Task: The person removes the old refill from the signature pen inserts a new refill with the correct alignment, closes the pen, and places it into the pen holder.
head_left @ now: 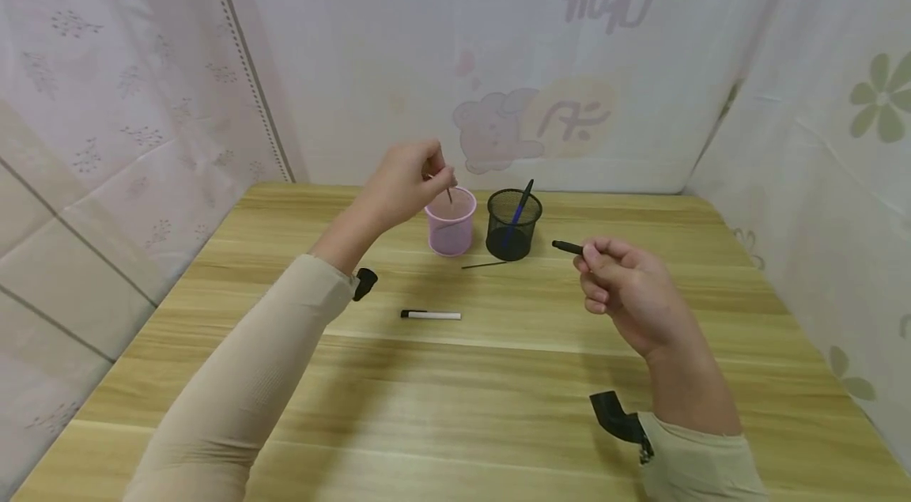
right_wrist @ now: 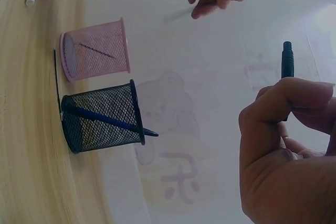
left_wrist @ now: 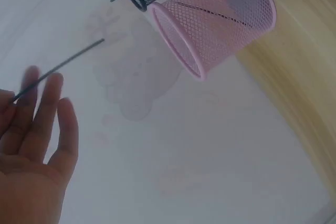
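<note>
My left hand pinches a thin dark stick above the pink mesh cup; the stick points down toward its mouth in the head view. Another thin dark stick leans inside that cup. Off to the right, my right hand holds a short black tube with a narrower, stepped end between thumb and fingers. Its other end is hidden in the hand. Beside the pink cup stands a black mesh cup, with a blue pen leaning in it, dark tip up.
A third thin dark stick lies on the wooden table just before the cups. Nearer me lies a white pen with a black end. Printed cloth hangs behind the table and along both sides.
</note>
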{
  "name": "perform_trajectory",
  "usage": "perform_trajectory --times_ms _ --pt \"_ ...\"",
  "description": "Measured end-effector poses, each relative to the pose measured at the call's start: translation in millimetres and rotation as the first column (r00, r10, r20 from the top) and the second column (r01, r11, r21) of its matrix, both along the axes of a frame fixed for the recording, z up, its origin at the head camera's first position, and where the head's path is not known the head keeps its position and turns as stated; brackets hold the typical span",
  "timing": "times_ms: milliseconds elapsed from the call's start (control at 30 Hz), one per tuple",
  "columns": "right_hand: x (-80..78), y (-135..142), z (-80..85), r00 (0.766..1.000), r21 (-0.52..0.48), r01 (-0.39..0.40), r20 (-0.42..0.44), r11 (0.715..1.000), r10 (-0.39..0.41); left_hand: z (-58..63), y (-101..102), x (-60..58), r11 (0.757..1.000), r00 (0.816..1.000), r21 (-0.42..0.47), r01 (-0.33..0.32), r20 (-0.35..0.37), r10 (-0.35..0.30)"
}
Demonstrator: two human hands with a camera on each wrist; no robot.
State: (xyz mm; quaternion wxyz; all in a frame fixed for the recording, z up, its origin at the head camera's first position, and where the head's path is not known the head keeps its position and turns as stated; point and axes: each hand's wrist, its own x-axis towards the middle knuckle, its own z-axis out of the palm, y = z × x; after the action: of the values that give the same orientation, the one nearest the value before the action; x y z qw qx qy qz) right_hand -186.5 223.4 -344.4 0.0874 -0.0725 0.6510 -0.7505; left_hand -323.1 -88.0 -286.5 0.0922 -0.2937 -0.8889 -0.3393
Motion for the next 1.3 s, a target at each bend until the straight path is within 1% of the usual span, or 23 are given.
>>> perform_trajectory --times_ms 33,67,133,200,267,300,333,467,533,567,600,667,733,800,833,900,967,1000,1100,1200,1300 --pt "0.3 0 0.2 1.0 0.0 0.0 -0.001 1.0 0.0 -1.5 0 1.8 0.999 1.0 0.022 0.024 -0.006 -0.024" --pt "0.7 0 0.4 1.0 0.001 0.002 -0.002 1.0 -0.002 -2.9 0 3.5 0.999 0.999 0.025 0.043 -0.028 -0.043" --pt "1.5 0 0.6 1.0 0.002 0.006 -0.005 1.0 -0.006 -6.5 0 5.8 0.998 0.995 0.001 0.066 -0.08 -0.066" --pt "2.1 0 0.8 1.0 0.004 0.007 -0.005 1.0 -0.007 -9.8 1 8.8 0.996 0.987 -0.058 0.065 -0.141 -0.072" --pt "2.7 0 0.9 1.0 0.007 0.008 -0.003 1.0 -0.008 -12.0 1 11.6 0.99 0.979 -0.136 0.042 -0.193 -0.068" --pt "2.9 0 0.9 1.0 0.005 0.007 -0.001 1.0 -0.007 -12.7 2 13.4 0.984 0.978 -0.178 0.031 -0.199 -0.067" --pt "3.1 0 1.0 1.0 0.003 0.007 0.002 1.0 -0.007 -13.0 2 15.2 0.975 0.98 -0.219 0.024 -0.189 -0.067" --pt "3.9 1 1.1 1.0 -0.004 0.009 0.002 1.0 -0.009 -11.6 6 21.1 0.931 0.994 -0.365 0.029 -0.092 -0.067" --pt "4.2 2 1.0 1.0 -0.009 0.008 0.0 1.0 -0.008 -11.6 7 23.2 0.919 0.996 -0.392 0.043 -0.049 -0.068" --pt "4.4 2 1.0 1.0 -0.01 0.007 -0.003 1.0 -0.007 -12.1 7 24.2 0.918 0.996 -0.394 0.051 -0.048 -0.076" --pt "4.6 3 0.9 1.0 -0.01 0.006 -0.004 1.0 -0.006 -13.0 7 25.4 0.918 0.994 -0.393 0.053 -0.068 -0.087" --pt "5.0 4 0.9 1.0 -0.01 0.008 -0.007 1.0 -0.008 -16.7 5 28.6 0.927 0.983 -0.372 0.055 -0.142 -0.116" --pt "5.5 5 1.0 1.0 -0.012 0.01 -0.01 1.0 -0.01 -21.7 2 34.4 0.941 0.96 -0.336 0.039 -0.248 -0.128" --pt "5.7 6 1.0 1.0 -0.018 0.014 -0.012 1.0 -0.014 -26.1 1 41.4 0.956 0.935 -0.292 0.023 -0.332 -0.124" --pt "5.8 7 0.9 1.0 -0.023 0.015 -0.014 1.0 -0.015 -27.4 1 45.7 0.963 0.933 -0.27 0.02 -0.342 -0.115" --pt "6.2 9 0.7 1.0 -0.035 0.018 -0.014 0.999 -0.018 -28.7 2 55.4 0.973 0.942 -0.229 0.029 -0.319 -0.103" --pt "6.8 11 0.4 1.0 -0.045 0.023 -0.013 0.999 -0.024 -29.6 5 64.8 0.978 0.957 -0.198 0.057 -0.269 -0.11" --pt "7.3 12 0.2 1.0 -0.049 0.027 -0.013 0.998 -0.028 -30.6 7 69.2 0.98 0.96 -0.184 0.072 -0.253 -0.118" --pt "8.4 15 0.1 0.999 -0.054 0.037 -0.013 0.998 -0.038 -36.2 8 83.2 0.988 0.97 -0.131 0.08 -0.217 -0.107" --pt "9.2 16 0.1 0.999 -0.047 0.041 -0.019 0.998 -0.042 -41.4 6 96.3 0.996 0.979 -0.083 0.035 -0.2 -0.051" --pt "10.4 17 0.1 0.999 -0.044 0.043 -0.023 0.998 -0.044 -45.1 5 108.3 0.998 0.981 -0.059 -0.014 -0.194 0.002"
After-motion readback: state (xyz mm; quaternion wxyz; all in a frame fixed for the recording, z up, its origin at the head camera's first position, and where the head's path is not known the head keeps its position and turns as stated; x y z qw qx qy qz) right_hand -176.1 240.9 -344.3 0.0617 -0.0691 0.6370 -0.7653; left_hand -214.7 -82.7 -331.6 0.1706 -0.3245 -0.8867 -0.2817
